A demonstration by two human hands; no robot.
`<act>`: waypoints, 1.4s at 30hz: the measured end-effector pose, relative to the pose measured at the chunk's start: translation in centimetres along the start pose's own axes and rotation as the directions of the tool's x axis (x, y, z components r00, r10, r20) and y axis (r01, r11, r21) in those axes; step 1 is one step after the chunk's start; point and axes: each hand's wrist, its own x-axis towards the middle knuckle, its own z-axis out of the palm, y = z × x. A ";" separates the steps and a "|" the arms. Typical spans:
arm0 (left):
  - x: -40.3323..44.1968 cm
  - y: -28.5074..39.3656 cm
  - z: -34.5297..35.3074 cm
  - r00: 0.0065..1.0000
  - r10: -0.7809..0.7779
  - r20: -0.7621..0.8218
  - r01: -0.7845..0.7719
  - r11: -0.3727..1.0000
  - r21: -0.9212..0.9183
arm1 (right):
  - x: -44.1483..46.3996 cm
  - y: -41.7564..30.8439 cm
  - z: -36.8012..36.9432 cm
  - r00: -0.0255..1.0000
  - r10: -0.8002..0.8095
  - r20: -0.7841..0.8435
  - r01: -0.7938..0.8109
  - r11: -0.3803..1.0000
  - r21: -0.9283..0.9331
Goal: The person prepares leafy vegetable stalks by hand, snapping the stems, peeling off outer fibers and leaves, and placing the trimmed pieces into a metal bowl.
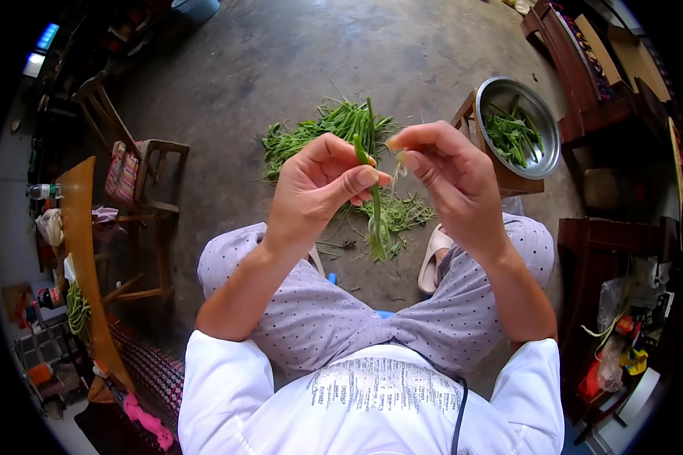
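My left hand [311,184] pinches a green vegetable stem [376,201] between thumb and fingers, and the stem hangs upright in front of my knees. Just right of it, my right hand [455,182] is closed in a pinch on a thin pale strand [399,171] that dangles below the fingertips. The two hands are close but apart. On the floor beyond them lies a heap of leafy green stems [292,144], partly hidden by my left hand. Nearer my feet is a smaller scatter of thin green trimmings [410,211].
At the right, a metal basin [552,125] holding cut greens [512,136] rests on a wooden stool [520,182]. A wooden chair [163,145] and a wooden table edge [80,197] stand at the left. Dark wooden furniture [577,76] lines the right side.
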 end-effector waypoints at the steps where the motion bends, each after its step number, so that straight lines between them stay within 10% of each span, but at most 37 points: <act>1: -0.1 0.0 0.2 1.000 -0.008 0.003 0.008 1.000 -0.008 | 0.0 0.0 0.2 1.000 -0.013 0.010 0.012 0.997 0.070; 21: -0.1 0.0 -0.2 0.993 -0.094 -0.064 0.083 0.985 -0.151 | -0.2 -1.2 0.2 0.983 -0.133 0.129 0.167 0.935 -0.314; 29: 0.1 -0.1 -0.8 0.971 -0.235 -0.041 0.212 0.928 -0.308 | -0.2 -0.9 0.3 0.980 0.033 0.194 -0.111 0.907 0.407; 33: 0.0 -0.4 -1.1 0.970 -0.217 -0.112 0.177 0.941 -0.288 | -0.2 -0.3 -0.3 0.961 0.095 0.260 -0.202 0.883 0.424; 42: -0.2 1.3 -3.7 0.964 -0.057 -0.259 0.000 0.976 -0.217 | -0.8 1.8 -3.8 0.895 0.408 0.182 -0.358 0.899 -0.255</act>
